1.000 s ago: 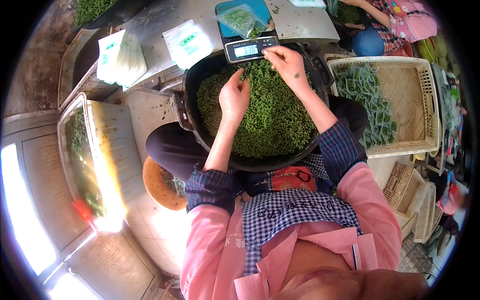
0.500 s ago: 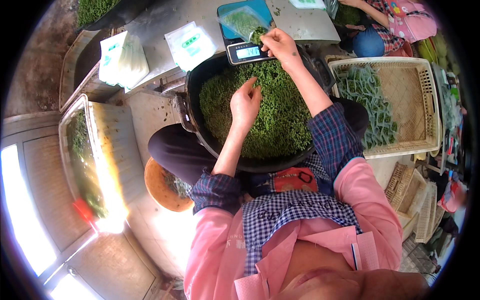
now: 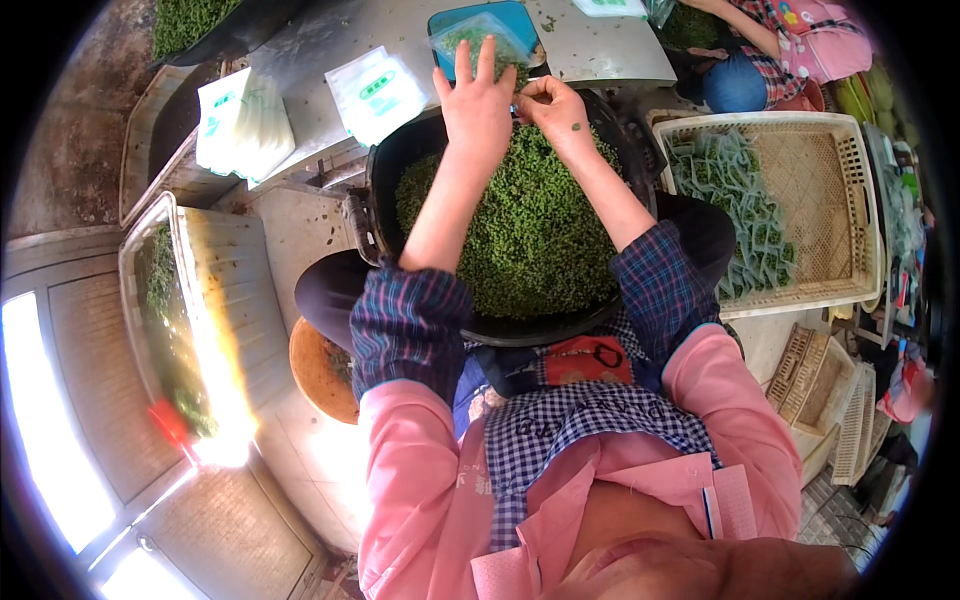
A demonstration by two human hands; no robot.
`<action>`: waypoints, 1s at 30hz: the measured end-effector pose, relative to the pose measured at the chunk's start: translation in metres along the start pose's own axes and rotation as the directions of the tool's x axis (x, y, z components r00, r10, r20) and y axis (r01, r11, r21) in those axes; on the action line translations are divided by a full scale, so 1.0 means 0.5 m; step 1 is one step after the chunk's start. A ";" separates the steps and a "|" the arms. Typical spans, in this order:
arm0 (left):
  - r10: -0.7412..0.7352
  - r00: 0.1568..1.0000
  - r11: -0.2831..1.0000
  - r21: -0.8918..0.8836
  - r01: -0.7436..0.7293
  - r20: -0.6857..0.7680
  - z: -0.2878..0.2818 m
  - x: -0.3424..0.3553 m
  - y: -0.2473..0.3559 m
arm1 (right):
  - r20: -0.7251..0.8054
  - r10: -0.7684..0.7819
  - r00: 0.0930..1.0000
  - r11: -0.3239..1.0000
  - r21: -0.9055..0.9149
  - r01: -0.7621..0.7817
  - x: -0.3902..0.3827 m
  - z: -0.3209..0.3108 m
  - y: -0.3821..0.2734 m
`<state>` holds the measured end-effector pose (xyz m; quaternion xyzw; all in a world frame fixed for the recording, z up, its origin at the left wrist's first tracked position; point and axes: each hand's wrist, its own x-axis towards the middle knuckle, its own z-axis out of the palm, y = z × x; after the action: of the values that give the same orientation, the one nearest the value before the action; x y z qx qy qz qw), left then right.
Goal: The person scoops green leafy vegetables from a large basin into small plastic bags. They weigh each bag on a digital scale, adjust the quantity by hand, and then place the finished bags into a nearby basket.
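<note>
The left grip reaches forward palm down, its fingers spread apart and straight, with the fingertips over the near part of a clear bag; how firmly they press cannot be told. Just beside it, the right grip is bent inward, thumb and fingertips drawn close together near the bag's near corner; whether they clamp the film cannot be told. Both forearms come up from below, sleeves pushed back, the left one straighter.

The bag holds some greens and lies just ahead of the left grip, on the blue platform of a scale on the worktop. Directly below both grips sits a wide black tub, heaped with small green buds. To the right of the right grip, a cream plastic crate carries rows of filled bags along its left side. Left of the left grip, two stacks of flat white bags lie on the worktop, the nearer stack and the farther stack. Well apart, down and left, are an orange basin and a pale bin with greens inside.
</note>
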<state>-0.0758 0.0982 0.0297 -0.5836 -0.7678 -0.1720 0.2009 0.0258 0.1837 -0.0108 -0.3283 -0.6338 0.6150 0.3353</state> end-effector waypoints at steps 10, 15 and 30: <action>-0.041 0.960 0.969 0.245 -0.029 0.276 0.036 0.053 -0.019 | -0.039 -0.045 0.998 0.994 0.096 0.049 -0.048 0.003 -0.033; -0.083 0.932 0.991 0.126 0.040 0.354 -0.004 0.063 -0.031 | -0.038 -0.083 0.996 0.964 0.251 0.090 -0.084 -0.047 -0.037; -0.240 0.793 0.403 -0.685 0.607 0.560 -0.025 -0.233 0.063 | 0.481 0.116 0.869 0.983 -0.183 -0.030 -0.159 -0.112 -0.020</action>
<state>-0.0163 0.0040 -0.0180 -0.4060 -0.7333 -0.4505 -0.3075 0.1165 0.1487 -0.0015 -0.2130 -0.7351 0.6340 0.1110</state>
